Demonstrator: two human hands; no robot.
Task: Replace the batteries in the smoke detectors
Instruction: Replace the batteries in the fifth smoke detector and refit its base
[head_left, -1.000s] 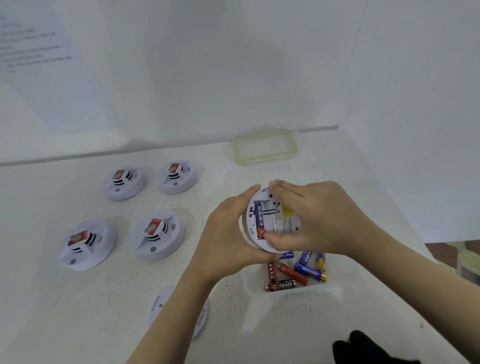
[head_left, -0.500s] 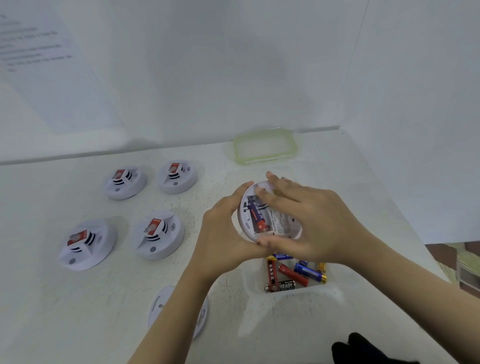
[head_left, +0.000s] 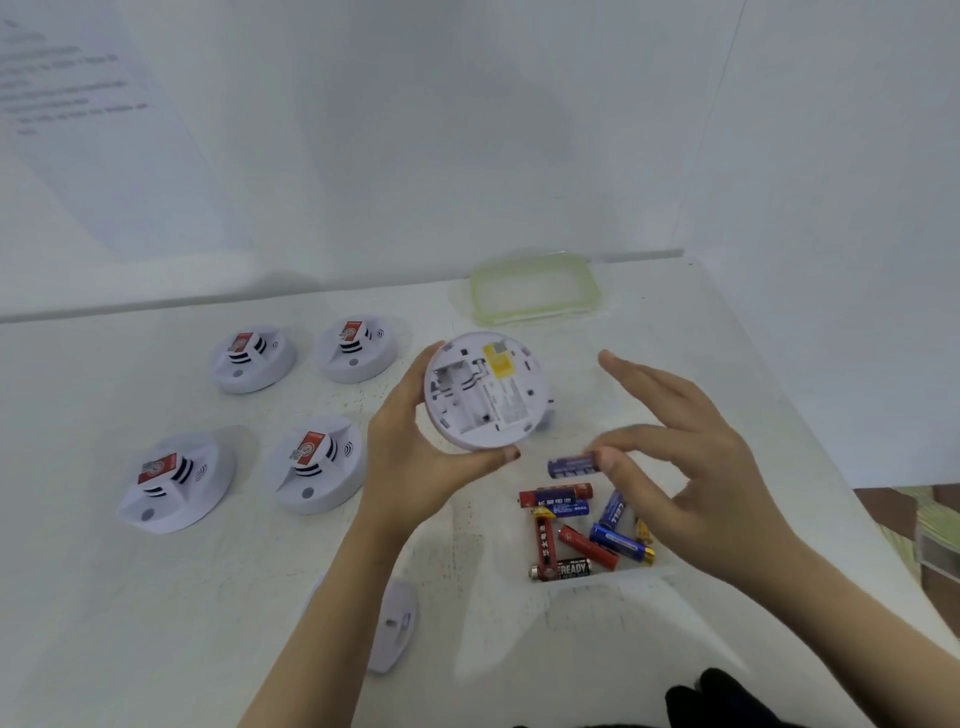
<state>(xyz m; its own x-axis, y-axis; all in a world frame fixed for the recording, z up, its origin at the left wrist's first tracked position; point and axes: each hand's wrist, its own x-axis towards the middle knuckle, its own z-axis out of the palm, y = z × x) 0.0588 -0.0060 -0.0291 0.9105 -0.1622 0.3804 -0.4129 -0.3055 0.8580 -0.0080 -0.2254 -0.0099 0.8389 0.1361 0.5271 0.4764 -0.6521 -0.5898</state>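
Observation:
My left hand (head_left: 415, 457) grips a white round smoke detector (head_left: 485, 389) by its rim, back side toward me, above the table. Its battery bay shows no batteries inside. My right hand (head_left: 675, 457) pinches a blue battery (head_left: 571, 465) between thumb and forefinger, just right of and below the detector, over a clear box (head_left: 587, 582) that holds several loose red, blue and black batteries (head_left: 582, 530).
Several white smoke detectors with red tags sit on the white table at left (head_left: 252, 358) (head_left: 356, 348) (head_left: 174, 480) (head_left: 317, 462). A detached round back cover (head_left: 395, 626) lies near my left forearm. A green-rimmed lid (head_left: 535, 286) lies by the back wall. A dark object (head_left: 727, 701) is at the bottom edge.
My right hand has come off the detector with a blue battery pinched in it and moved right and down. The detector's bay, which held batteries before, now shows none.

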